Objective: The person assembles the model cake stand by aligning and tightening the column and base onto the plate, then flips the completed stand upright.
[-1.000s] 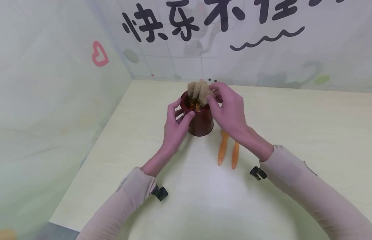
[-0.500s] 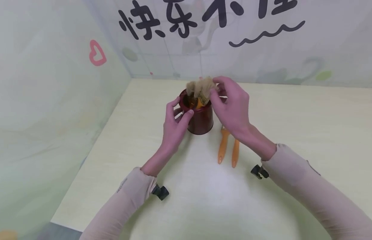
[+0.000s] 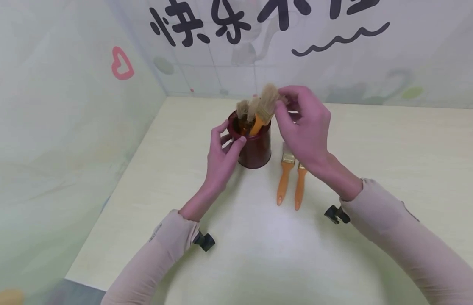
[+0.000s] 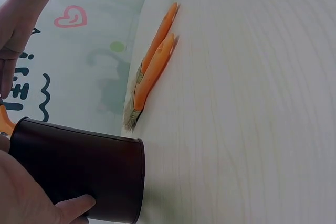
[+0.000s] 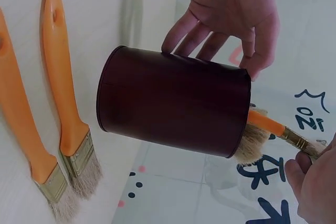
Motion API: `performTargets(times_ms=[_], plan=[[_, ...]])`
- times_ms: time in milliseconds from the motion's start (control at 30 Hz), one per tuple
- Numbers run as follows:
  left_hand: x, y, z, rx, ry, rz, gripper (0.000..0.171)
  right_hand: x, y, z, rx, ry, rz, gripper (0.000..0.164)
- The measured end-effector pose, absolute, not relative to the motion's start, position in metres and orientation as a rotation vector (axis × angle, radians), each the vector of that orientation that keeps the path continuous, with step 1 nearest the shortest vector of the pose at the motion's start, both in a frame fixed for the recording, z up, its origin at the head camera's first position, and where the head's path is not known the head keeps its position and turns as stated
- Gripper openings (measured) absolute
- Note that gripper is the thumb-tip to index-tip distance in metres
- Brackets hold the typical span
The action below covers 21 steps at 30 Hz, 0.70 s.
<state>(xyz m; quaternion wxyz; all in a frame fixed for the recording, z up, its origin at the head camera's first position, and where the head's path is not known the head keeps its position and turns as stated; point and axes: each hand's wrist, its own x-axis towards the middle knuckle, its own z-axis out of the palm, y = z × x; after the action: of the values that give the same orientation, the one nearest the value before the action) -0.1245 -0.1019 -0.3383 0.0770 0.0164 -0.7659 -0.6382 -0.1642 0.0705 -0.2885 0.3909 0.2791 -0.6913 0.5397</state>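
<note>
Dark-red pot (image 3: 254,151) stands upright on the table (image 3: 267,254) in the head view, near the far edge and right of the far left corner. Left hand (image 3: 223,159) holds the pot by its left side, thumb at the rim; right hand (image 3: 305,123) pinches the bristle end of a tilted brush (image 3: 264,114) whose orange handle runs down into the pot. Other brushes (image 3: 242,109) sit inside, bristles up; two loose brushes (image 3: 283,183) lie right of the pot, handles toward the near edge. Left wrist view: fingers (image 4: 76,206) lie against the pot wall, which looks smooth, stiff and probably slightly slippery; a steadying hold seems useful if it is light. Right wrist view: metal ferrule (image 5: 295,138) shows between handle and bristles. Judgement: brush light, hardly fragile; bristles soft, likely to splay under a pinch; handle stiff; ferrule probably the firmest hold.
</note>
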Motion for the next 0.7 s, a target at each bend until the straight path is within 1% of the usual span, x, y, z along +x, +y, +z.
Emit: performTargets(times_ms=[133, 267, 500, 700], plan=[[-0.124, -0.102, -0.338, 0.043, -2.291, -1.923, 0.056, -0.173, 0.075, -0.298, 0.714, -1.731, 1.363, 0.008], [-0.124, -0.102, -0.338, 0.035, -2.285, -1.928, 0.056, -0.175, 0.079, -0.299, 0.697, -1.707, 1.375, 0.01], [-0.125, -0.102, -0.338, 0.051, -2.279, -1.946, 0.056, -0.174, 0.086, -0.28, 0.674, -1.598, 1.501, 0.01], [-0.126, -0.103, -0.339, 0.045, -2.288, -1.932, 0.056, -0.168, 0.094, -0.267, 0.594, -1.515, 1.655, 0.01]])
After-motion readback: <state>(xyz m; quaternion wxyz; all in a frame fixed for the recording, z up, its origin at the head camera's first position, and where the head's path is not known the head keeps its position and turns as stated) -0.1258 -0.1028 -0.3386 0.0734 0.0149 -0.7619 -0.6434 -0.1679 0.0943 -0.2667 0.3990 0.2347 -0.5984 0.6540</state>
